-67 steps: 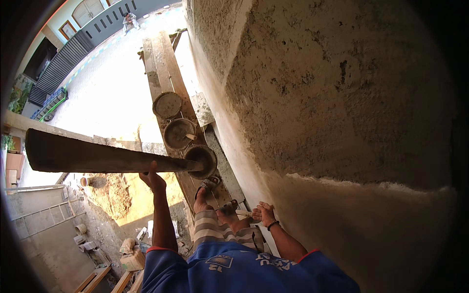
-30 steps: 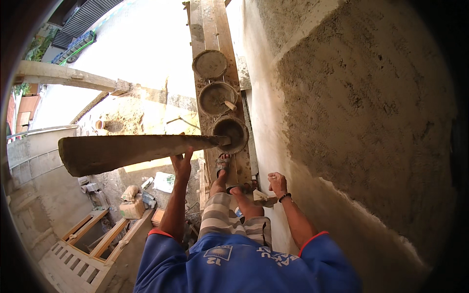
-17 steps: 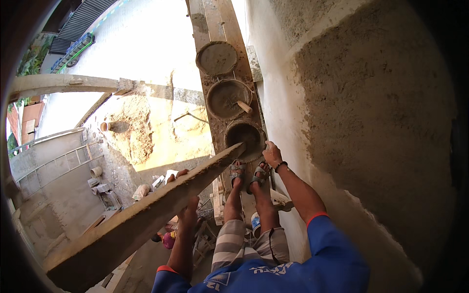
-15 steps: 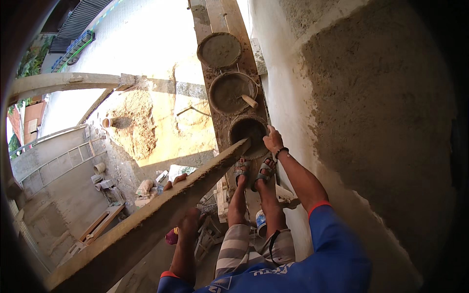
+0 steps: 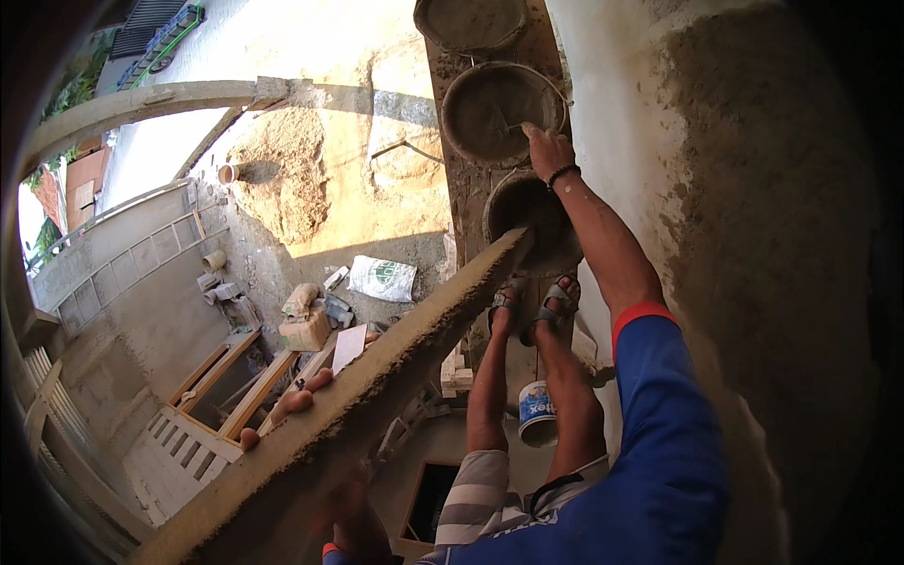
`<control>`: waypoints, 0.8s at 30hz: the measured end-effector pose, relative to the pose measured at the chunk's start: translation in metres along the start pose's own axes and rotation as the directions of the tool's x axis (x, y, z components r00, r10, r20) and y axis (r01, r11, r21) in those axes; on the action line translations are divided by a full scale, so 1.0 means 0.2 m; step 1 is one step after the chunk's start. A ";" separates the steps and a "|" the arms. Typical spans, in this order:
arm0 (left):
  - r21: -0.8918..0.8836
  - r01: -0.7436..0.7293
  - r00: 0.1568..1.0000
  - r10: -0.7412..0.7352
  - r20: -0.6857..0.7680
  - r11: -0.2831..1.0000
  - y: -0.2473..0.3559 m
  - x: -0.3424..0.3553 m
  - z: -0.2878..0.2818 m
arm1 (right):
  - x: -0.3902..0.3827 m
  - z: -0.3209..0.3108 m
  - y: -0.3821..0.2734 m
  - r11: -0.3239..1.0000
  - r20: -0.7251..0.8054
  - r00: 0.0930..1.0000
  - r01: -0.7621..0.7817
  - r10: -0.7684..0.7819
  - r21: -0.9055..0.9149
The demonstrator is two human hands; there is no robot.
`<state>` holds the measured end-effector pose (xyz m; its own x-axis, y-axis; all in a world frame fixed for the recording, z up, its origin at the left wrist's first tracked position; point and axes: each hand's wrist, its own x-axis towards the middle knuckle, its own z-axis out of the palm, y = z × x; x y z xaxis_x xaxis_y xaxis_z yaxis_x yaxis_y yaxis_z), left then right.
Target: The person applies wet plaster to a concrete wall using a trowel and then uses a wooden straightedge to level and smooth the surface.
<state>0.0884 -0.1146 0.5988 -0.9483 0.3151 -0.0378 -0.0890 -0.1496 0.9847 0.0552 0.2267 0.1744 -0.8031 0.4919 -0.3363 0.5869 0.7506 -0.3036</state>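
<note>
My right hand [image 5: 548, 153] is closed on the handle of a trowel, whose blade [image 5: 499, 118] lies in the grey mortar of the middle bucket [image 5: 452, 132]. A long, mortar-crusted bar [image 5: 395, 363] slants from the lower left up to the nearest bucket [image 5: 492, 212]. Its far end overlaps that bucket's mouth; whether it rests there I cannot tell. Fingers of my left hand [image 5: 294, 403] curl over the bar's far edge, while the bar hides the palm. Another mortar-filled bucket [image 5: 471, 26] stands farthest along the plank.
The buckets stand on a narrow raised plank [image 5: 461, 202], with my sandalled feet just behind. A plastered wall [image 5: 621, 169] runs close on the right. Down on the left lie a white sack [image 5: 383, 279], a ladder [image 5: 132, 268] and wooden frames [image 5: 212, 377].
My right hand has left the nearest bucket's rim, moved forward and taken hold of the trowel handle. My left-hand fingers sit farther down the bar. The view has shifted.
</note>
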 end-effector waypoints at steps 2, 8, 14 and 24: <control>-0.029 0.004 1.000 -0.005 -0.018 1.000 0.01 -0.02 0.00 | -0.10 -0.15 -0.07 0.987 -0.029 0.987 0.157 -0.157 0.021; 0.123 -0.046 0.996 0.036 0.087 0.991 0.09 0.00 0.10 | -0.67 -0.59 0.20 0.741 0.235 0.969 -0.107 -0.071 0.663; 0.232 -0.039 0.991 0.008 0.133 0.972 0.18 -0.05 0.15 | -0.92 -0.74 0.09 0.005 0.521 0.850 -0.523 -0.078 0.853; 0.155 -0.176 0.923 0.108 0.369 0.972 0.24 -0.04 0.28 | -1.26 -1.13 -0.11 -0.091 0.468 0.879 -0.476 -0.094 0.875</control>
<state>0.1096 -0.0726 0.6560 -0.7724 0.6208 0.1341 0.1275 -0.0554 0.9903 0.2220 0.1863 0.4674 -0.7123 0.1553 -0.6845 0.4191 -0.6881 -0.5923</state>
